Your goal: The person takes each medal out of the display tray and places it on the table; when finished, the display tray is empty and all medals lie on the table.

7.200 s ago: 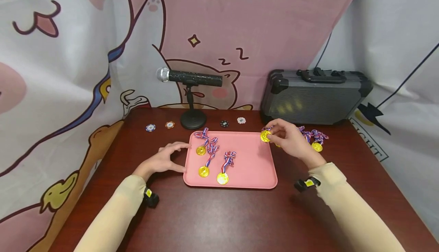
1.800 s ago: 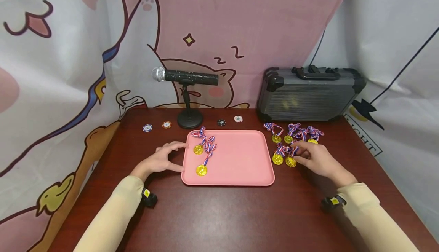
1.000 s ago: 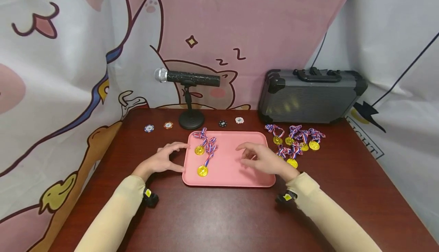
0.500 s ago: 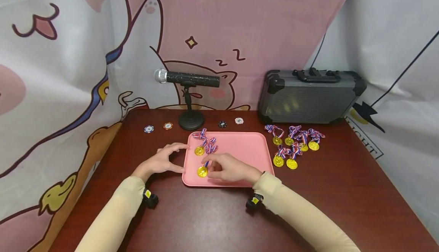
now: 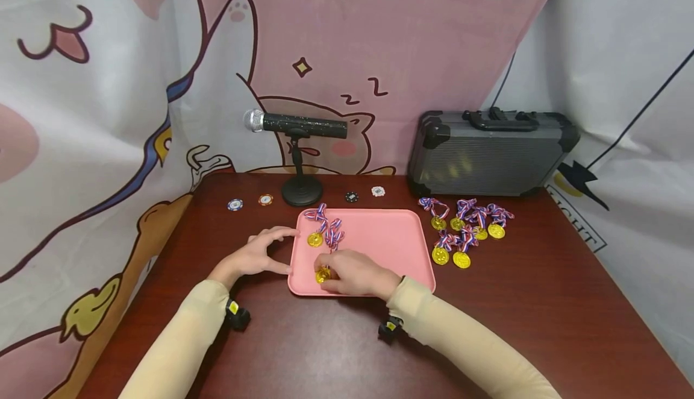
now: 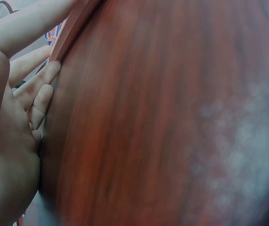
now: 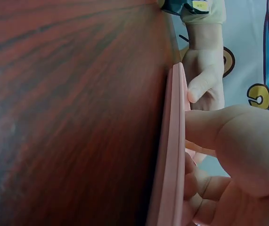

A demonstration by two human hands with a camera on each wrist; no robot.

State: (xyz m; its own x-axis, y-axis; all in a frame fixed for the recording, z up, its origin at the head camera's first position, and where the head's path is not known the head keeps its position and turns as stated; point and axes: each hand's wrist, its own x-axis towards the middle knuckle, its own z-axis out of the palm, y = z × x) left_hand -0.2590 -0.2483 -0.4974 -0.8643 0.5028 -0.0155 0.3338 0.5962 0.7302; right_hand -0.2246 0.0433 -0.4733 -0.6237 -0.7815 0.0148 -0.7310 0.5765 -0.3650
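A pink tray (image 5: 379, 248) lies on the dark wooden table. Two gold medals with striped ribbons are on it: one at the back left (image 5: 314, 239) and one at the front left (image 5: 323, 275). My right hand (image 5: 328, 271) rests on the tray and pinches the front medal. My left hand (image 5: 279, 249) lies on the table, thumb and fingers touching the tray's left edge. Close up, the left wrist view shows the left fingers (image 6: 35, 94) against the tray edge (image 6: 73, 28). The right wrist view shows the tray rim (image 7: 172, 155) and my right thumb (image 7: 219, 132).
Several more medals (image 5: 466, 230) lie in a cluster on the table right of the tray. Behind stand a microphone on a stand (image 5: 295, 123) and a grey case (image 5: 490, 152). Poker chips (image 5: 235, 204) lie along the back. A cartoon cloth backdrop hangs behind.
My right hand left the medals on the table, crossed the tray to the left and took hold of the front-left medal. The tray holds fewer medals than 7 seconds ago. The left hand stayed put.
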